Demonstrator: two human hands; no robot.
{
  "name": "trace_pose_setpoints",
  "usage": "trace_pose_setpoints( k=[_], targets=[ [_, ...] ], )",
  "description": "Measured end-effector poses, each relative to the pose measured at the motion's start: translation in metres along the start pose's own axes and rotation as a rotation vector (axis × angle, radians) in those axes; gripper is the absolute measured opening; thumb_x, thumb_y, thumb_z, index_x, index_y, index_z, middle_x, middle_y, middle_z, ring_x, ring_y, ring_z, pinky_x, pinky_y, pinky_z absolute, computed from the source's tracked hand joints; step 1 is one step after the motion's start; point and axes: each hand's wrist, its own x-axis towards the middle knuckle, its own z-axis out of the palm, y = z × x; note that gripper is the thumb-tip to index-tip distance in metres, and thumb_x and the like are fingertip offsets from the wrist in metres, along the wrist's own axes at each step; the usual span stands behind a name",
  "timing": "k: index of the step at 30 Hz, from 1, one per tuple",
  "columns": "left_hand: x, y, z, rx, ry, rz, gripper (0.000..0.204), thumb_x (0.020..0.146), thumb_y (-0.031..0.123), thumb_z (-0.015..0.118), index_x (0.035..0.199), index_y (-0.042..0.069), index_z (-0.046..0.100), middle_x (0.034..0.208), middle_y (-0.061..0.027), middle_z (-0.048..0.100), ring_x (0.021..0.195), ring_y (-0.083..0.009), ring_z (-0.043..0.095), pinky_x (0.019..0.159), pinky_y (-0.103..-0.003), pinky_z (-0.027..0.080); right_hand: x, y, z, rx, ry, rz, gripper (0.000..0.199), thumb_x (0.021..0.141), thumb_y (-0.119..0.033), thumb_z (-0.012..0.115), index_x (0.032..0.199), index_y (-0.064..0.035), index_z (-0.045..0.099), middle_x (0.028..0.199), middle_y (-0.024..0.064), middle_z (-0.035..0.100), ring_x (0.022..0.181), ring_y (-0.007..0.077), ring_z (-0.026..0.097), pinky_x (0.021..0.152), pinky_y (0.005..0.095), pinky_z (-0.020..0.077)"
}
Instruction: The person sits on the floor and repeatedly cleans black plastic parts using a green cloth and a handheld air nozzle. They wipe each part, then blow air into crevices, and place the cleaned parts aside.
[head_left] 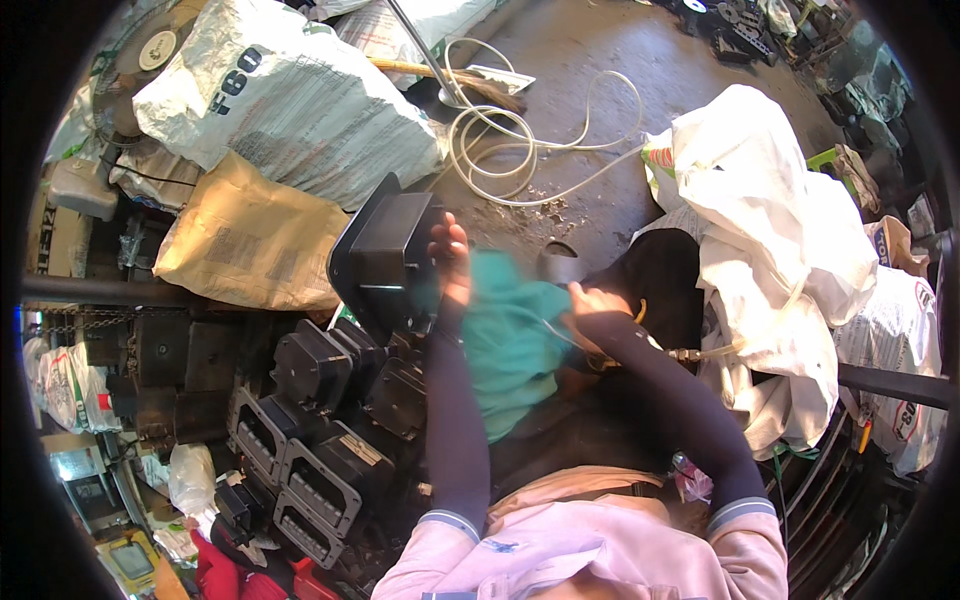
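A black box-shaped plastic housing [378,258] with a wide flange stands tilted at the centre left. My left hand [452,262] is at its right side, fingers curled against it. My right hand [602,312] is closed around an air blow gun, mostly hidden by the fingers. The gun's thin nozzle [553,329] points left toward the housing, and a brass fitting [684,354] joins it to a clear hose. Between my hands, a green cloth [500,345], smeared by motion, lies over my lap.
Several similar black housings [318,480] are stacked at lower left. A brown paper sack [250,235] and a white sack [290,90] lie beyond. White sacks [745,190] stand at right. Coiled clear hose [495,150] and a broom [490,88] lie on the floor ahead.
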Motion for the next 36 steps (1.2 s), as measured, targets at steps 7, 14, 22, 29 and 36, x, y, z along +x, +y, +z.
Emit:
trace_pose_setpoints(
  k=[7,14,22,29,36],
  targets=[
    [-0.028,0.007,-0.013,0.296,-0.281,-0.078,0.051,0.091,0.004,0.057,0.14,-0.006,0.047,0.134,-0.0141,0.057,0.127,-0.0301,0.054,0.094,-0.043,0.047,0.003,-0.013,0.025,-0.056,-0.233,-0.079,0.043,0.088,-0.029,0.06,0.12,-0.0007,0.05,0.107,0.0251,0.068,0.1,0.0404,0.068,0.081,0.0487,0.0548],
    [-0.041,0.013,-0.022,0.241,-0.235,0.005,0.055,0.087,0.026,0.068,0.137,0.008,0.054,0.135,-0.0125,0.058,0.114,-0.027,0.059,0.087,-0.042,0.046,0.04,0.009,0.072,-0.317,-0.301,0.286,0.04,0.089,-0.022,0.058,0.122,0.0006,0.059,0.109,0.0212,0.07,0.103,0.0366,0.069,0.086,0.0444,0.0549],
    [-0.051,0.02,-0.015,0.276,-0.112,0.133,0.047,0.094,0.022,0.061,0.137,0.004,0.054,0.143,-0.0195,0.052,0.117,-0.0299,0.059,0.092,-0.041,0.051,0.119,0.05,0.15,1.399,-0.154,0.065,0.055,0.093,-0.028,0.061,0.138,0.0011,0.049,0.131,0.016,0.06,0.112,0.0292,0.063,0.102,0.0409,0.0473],
    [-0.057,0.024,-0.009,0.502,-0.072,0.096,0.046,0.103,0.036,0.049,0.134,0.001,0.055,0.134,-0.021,0.056,0.128,-0.0382,0.052,0.098,-0.048,0.05,0.012,0.011,-0.007,1.702,0.125,-0.469,0.046,0.098,-0.025,0.058,0.137,-0.0011,0.051,0.127,0.0116,0.06,0.111,0.0212,0.061,0.095,0.0345,0.0503],
    [-0.063,-0.029,0.035,0.952,0.183,0.263,0.042,0.107,0.036,0.042,0.124,0.001,0.058,0.117,-0.0097,0.066,0.105,-0.0212,0.063,0.097,-0.033,0.048,-0.068,-0.112,-0.057,0.831,0.537,-0.789,0.065,0.073,0.015,0.044,0.136,0.0006,0.052,0.144,0.025,0.048,0.139,0.0394,0.042,0.114,0.0445,0.034]
  ],
)
